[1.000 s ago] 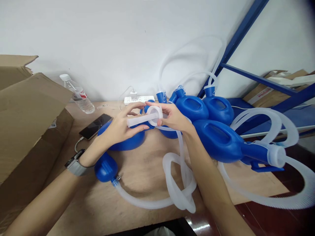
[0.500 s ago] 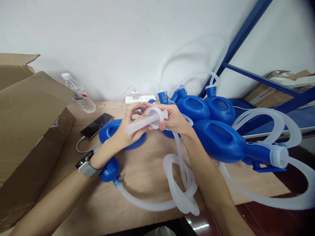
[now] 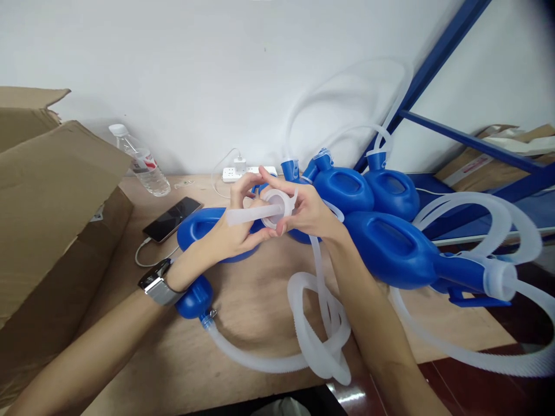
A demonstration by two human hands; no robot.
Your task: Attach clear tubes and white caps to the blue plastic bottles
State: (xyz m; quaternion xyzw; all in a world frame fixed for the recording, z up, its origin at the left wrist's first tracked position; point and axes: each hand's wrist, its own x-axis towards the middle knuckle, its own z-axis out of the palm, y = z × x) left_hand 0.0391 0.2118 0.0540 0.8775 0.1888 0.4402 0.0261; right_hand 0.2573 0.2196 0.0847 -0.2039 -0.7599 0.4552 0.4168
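R hand [image 3: 306, 212] gripping white cap [image 3: 274, 199], L hand [image 3: 240, 226] cupped opp., cap btwn

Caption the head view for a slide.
Left hand and right hand hold a round translucent plastic cap near blue, handled plastic bottles.

Between my fingers [image 3: 280, 184] is a cap [image 3: 288, 203] of smooth, milky, translucent plastic, with a tube [image 3: 247, 215] that looks just as smooth. The blue bottles [image 3: 375, 260] are plastic with a soft gloss, and the hose [image 3: 310, 341] is ribbed, cloudy plastic. My table [image 3: 247, 306] is matt, faintly grained wood, the box [image 3: 52, 208] dull brown cardboard, the phone [image 3: 172, 219] glossy and dark.
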